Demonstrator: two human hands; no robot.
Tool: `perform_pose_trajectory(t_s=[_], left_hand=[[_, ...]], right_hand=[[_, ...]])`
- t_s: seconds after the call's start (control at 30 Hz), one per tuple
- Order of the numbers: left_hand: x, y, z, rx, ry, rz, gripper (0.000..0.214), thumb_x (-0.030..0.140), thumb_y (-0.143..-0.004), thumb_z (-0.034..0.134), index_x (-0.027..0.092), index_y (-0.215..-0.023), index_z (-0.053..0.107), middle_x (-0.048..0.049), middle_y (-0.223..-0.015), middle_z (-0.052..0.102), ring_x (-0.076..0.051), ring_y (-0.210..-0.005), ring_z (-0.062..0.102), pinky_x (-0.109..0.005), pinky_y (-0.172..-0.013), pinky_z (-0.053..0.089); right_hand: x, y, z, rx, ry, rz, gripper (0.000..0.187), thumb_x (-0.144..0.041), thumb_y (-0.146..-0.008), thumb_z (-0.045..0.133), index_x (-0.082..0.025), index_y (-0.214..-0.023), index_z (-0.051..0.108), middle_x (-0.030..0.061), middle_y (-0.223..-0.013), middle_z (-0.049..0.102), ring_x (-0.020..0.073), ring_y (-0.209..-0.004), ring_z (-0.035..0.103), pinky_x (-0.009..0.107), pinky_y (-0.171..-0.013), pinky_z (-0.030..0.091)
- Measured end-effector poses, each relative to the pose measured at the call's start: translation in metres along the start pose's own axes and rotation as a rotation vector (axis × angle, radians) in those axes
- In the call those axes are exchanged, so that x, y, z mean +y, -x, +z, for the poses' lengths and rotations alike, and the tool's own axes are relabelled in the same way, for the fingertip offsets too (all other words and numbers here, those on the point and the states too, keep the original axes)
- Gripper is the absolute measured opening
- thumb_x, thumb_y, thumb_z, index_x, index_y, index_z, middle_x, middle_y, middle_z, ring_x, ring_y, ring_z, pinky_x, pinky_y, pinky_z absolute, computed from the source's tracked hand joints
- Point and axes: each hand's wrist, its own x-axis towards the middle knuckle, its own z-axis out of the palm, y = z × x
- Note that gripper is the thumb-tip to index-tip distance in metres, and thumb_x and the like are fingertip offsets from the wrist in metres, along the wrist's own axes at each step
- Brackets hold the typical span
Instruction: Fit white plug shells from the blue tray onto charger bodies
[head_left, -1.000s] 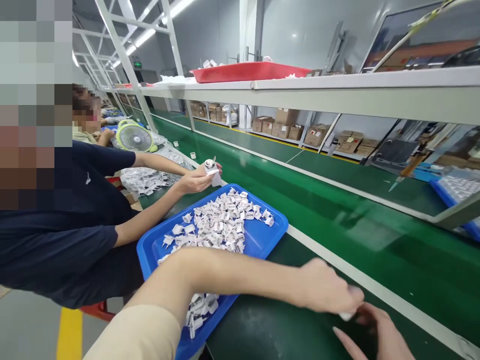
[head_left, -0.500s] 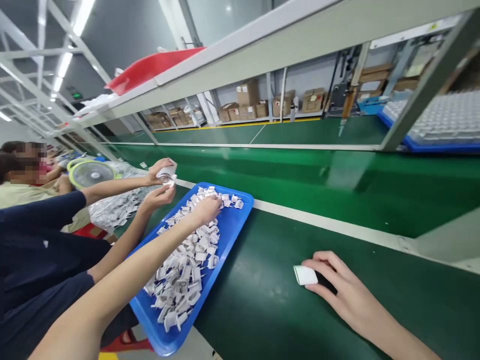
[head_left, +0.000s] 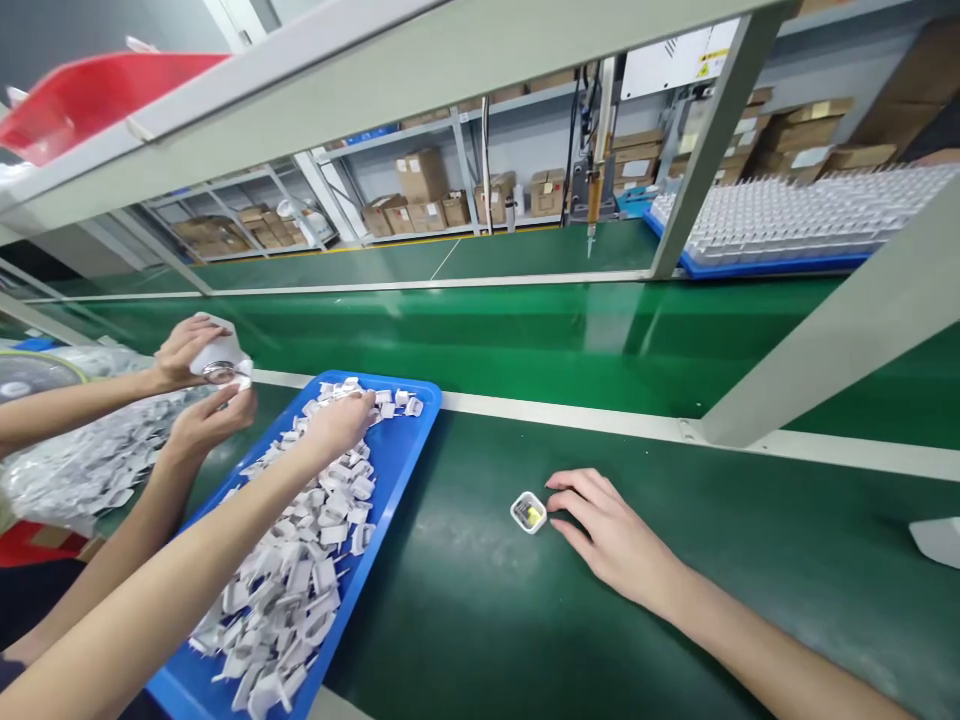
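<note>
My left hand (head_left: 343,424) reaches into the far end of a blue tray (head_left: 397,470). Its fingers are pinched on one of the small white plastic parts (head_left: 330,505) heaped there; the fingertips are partly hidden. On the green table, right of the tray, a small white square housing (head_left: 529,513) stands with its open end up, dark and yellow bits showing inside. My right hand (head_left: 600,525) is just to its right, fingers apart and holding nothing; the fingertips are very close to the housing's rim.
At left, a co-worker's hands (head_left: 199,385) hold a white piece with a round metallic ring (head_left: 220,358). Bagged parts (head_left: 97,440) lie behind that person's arms. A frame post (head_left: 810,350) rises at right, and a white object (head_left: 937,540) sits at the right edge.
My right hand has set the white housing upright on the table and let go of it. My left hand stays at the tray's far end. The view has swung to the right.
</note>
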Motion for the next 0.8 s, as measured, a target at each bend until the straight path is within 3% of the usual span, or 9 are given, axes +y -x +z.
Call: perform_pose_trajectory(t_s=[0.13,0.23,0.3,0.4,0.5,0.57,0.67,0.73,0.8], left_hand=[[-0.005,0.021,-0.024,0.069,-0.018,-0.001,0.024,0.032,-0.103,0.041,0.018,-0.108,0.06,-0.0141,-0.109,0.07,-0.031,-0.096,0.07,-0.034,-0.073,0.05],[0.014,0.047,-0.039,0.222,0.111,0.167,0.023,0.036,-0.104,0.045,0.02,-0.094,0.057,-0.0072,-0.095,0.069,-0.025,-0.083,0.068,-0.032,-0.067,0.046],[0.047,0.066,-0.041,0.321,0.301,0.406,0.025,0.037,-0.104,0.047,0.021,-0.087,0.056,-0.0032,-0.086,0.066,-0.02,-0.078,0.066,-0.029,-0.069,0.046],[0.113,0.091,-0.033,0.388,0.505,0.735,0.027,0.035,-0.108,0.041,0.021,-0.091,0.059,-0.0022,-0.087,0.065,-0.018,-0.08,0.064,-0.028,-0.072,0.048],[0.165,0.103,-0.025,0.439,0.549,0.917,0.029,0.03,-0.109,0.038,0.019,-0.093,0.06,-0.0034,-0.086,0.066,-0.019,-0.077,0.062,-0.031,-0.073,0.05],[0.178,0.105,-0.022,0.443,0.596,0.982,0.026,0.028,-0.108,0.039,0.018,-0.097,0.06,-0.0041,-0.089,0.067,-0.019,-0.08,0.063,-0.033,-0.076,0.051],[0.17,0.105,-0.015,0.397,0.679,0.97,0.021,0.031,-0.105,0.05,0.02,-0.122,0.057,-0.0072,-0.115,0.068,-0.022,-0.102,0.064,-0.036,-0.09,0.052],[0.16,0.104,-0.006,0.347,0.711,0.824,0.039,0.032,-0.098,0.065,0.021,-0.133,0.052,-0.0099,-0.129,0.062,-0.026,-0.113,0.061,-0.041,-0.096,0.051],[0.156,0.102,0.005,0.245,0.769,0.668,0.04,0.027,-0.091,0.073,0.02,-0.127,0.055,-0.0092,-0.123,0.063,-0.025,-0.108,0.062,-0.039,-0.092,0.053]], right_hand=[[-0.004,-0.001,-0.001,0.095,0.017,0.033,0.026,-0.015,-0.1,0.037,-0.024,-0.122,0.047,0.0093,-0.129,0.048,0.0273,-0.12,0.051,0.048,-0.097,0.052],[-0.008,-0.003,-0.005,0.165,-0.041,0.038,0.02,-0.02,-0.104,0.042,-0.023,-0.123,0.048,0.01,-0.127,0.049,0.026,-0.115,0.053,0.043,-0.096,0.053],[-0.01,-0.003,-0.008,0.193,-0.131,0.013,0.02,-0.025,-0.107,0.047,-0.023,-0.127,0.05,0.0089,-0.12,0.053,0.0238,-0.106,0.057,0.038,-0.092,0.054],[-0.012,-0.001,-0.011,0.162,-0.372,-0.016,0.029,-0.03,-0.111,0.048,-0.024,-0.139,0.05,0.0071,-0.113,0.059,0.0202,-0.093,0.061,0.033,-0.084,0.055],[-0.013,-0.001,-0.012,0.107,-0.64,0.079,0.03,-0.038,-0.11,0.055,-0.022,-0.135,0.058,0.0074,-0.11,0.062,0.0195,-0.086,0.063,0.029,-0.072,0.057],[-0.013,-0.002,-0.012,0.1,-0.765,0.185,0.031,-0.046,-0.105,0.065,-0.019,-0.122,0.064,0.0067,-0.101,0.063,0.0189,-0.078,0.063,0.028,-0.065,0.057],[-0.012,-0.004,-0.012,0.101,-0.883,0.252,0.037,-0.051,-0.099,0.073,-0.017,-0.11,0.065,0.0067,-0.097,0.063,0.019,-0.076,0.063,0.029,-0.068,0.059],[-0.01,-0.005,-0.012,0.101,-0.923,0.243,0.033,-0.048,-0.099,0.075,-0.017,-0.106,0.066,0.0079,-0.104,0.064,0.0196,-0.084,0.065,0.029,-0.074,0.059],[-0.01,-0.006,-0.011,0.125,-0.931,0.222,0.028,-0.043,-0.098,0.077,-0.018,-0.105,0.067,0.0084,-0.11,0.064,0.021,-0.094,0.066,0.029,-0.083,0.058]])
